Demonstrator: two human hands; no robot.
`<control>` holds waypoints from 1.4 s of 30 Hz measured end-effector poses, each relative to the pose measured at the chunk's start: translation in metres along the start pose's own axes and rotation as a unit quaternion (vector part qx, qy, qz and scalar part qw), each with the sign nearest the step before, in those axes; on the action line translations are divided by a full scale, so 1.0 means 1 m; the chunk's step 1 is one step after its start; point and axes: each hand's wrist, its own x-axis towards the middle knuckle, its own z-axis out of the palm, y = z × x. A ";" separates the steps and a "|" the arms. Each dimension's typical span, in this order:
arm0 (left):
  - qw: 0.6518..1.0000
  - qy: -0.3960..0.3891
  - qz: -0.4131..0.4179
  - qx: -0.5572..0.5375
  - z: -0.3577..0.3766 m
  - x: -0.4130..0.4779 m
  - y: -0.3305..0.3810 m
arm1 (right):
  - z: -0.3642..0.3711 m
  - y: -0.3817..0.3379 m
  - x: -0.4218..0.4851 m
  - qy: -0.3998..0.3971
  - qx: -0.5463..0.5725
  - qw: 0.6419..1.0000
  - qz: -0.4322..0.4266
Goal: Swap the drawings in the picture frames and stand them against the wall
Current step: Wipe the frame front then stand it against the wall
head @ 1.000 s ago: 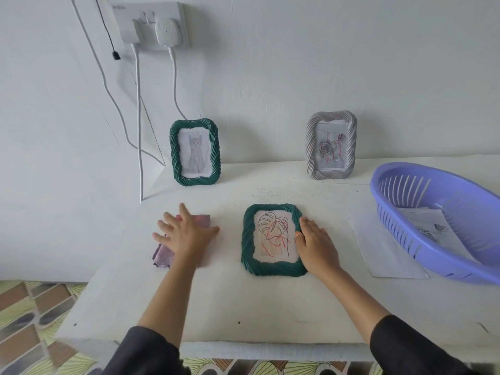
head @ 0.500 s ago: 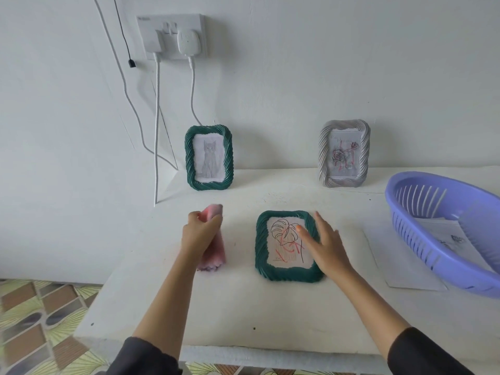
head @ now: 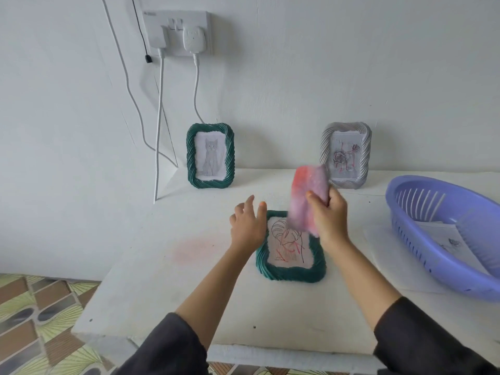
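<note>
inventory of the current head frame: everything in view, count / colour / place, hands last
green standing frame: 1, green, upright against the wall, back left of the table, cat drawing inside
grey standing frame: 1, grey, upright against the wall, back right, rose drawing inside
flat green frame: 1, green, lying face up at table centre, line drawing inside
cloth: 1, pink, held above the flat green frame
basket: 1, purple, right side of table
paper sheet: 1, white, inside the basket
loose sheet: 1, white, on table beside the basket
socket: 1, white, wall upper left, two white plugs
table: 1, white
left hand: fingers spread, by the flat frame's left edge, holds nothing
right hand: grips the cloth
</note>
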 end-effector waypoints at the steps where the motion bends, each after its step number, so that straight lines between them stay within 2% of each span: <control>1: 0.997 -0.010 0.025 0.070 0.005 0.002 -0.013 | -0.005 0.002 0.008 -0.009 -0.086 0.994 -0.073; 3: 0.985 -0.024 0.062 0.161 0.015 0.002 -0.032 | -0.008 0.015 0.019 -0.097 -0.269 0.943 -0.173; 5: 0.974 -0.014 0.096 0.203 0.021 0.001 -0.042 | -0.006 0.035 0.019 -0.227 -0.399 0.870 -0.180; 7: 0.971 -0.004 0.106 0.213 0.023 0.001 -0.046 | 0.000 0.053 0.012 -0.317 -0.478 0.803 -0.163; 9: 0.970 -0.007 0.102 0.219 0.023 0.003 -0.048 | 0.004 0.060 0.004 -0.348 -0.509 0.768 -0.169; 15: 0.966 -0.016 0.097 0.239 0.023 0.004 -0.048 | -0.025 0.048 -0.036 -0.426 -0.401 0.776 -0.235; 19: 0.967 -0.026 0.093 0.237 0.021 0.003 -0.045 | -0.063 0.045 -0.032 -0.476 -0.404 0.743 -0.240; 22: 0.965 -0.031 0.099 0.239 0.020 0.001 -0.044 | -0.061 0.045 -0.004 -0.431 -0.463 0.741 -0.225; 25: 0.965 -0.033 0.101 0.239 0.019 -0.001 -0.042 | -0.037 0.054 0.013 -0.367 -0.487 0.768 -0.197; 27: 0.965 -0.032 0.101 0.240 0.019 -0.001 -0.043 | -0.025 0.062 0.007 -0.374 -0.470 0.777 -0.190; 29: 0.964 -0.033 0.101 0.242 0.019 0.000 -0.044 | -0.028 0.065 -0.009 -0.410 -0.437 0.768 -0.227; 31: 0.963 -0.034 0.102 0.245 0.020 0.001 -0.044 | -0.049 0.063 -0.023 -0.455 -0.386 0.764 -0.245; 33: 0.963 -0.034 0.102 0.246 0.020 0.002 -0.044 | -0.071 0.060 -0.022 -0.472 -0.380 0.758 -0.241; 37: 0.964 -0.034 0.100 0.245 0.020 0.000 -0.043 | -0.069 0.065 0.016 -0.418 -0.458 0.750 -0.230; 40: 0.962 -0.033 0.102 0.251 0.021 0.001 -0.044 | -0.039 0.066 0.027 -0.376 -0.463 0.775 -0.209; 42: 0.961 -0.031 0.104 0.256 0.022 0.002 -0.046 | -0.021 0.066 0.020 -0.377 -0.441 0.788 -0.205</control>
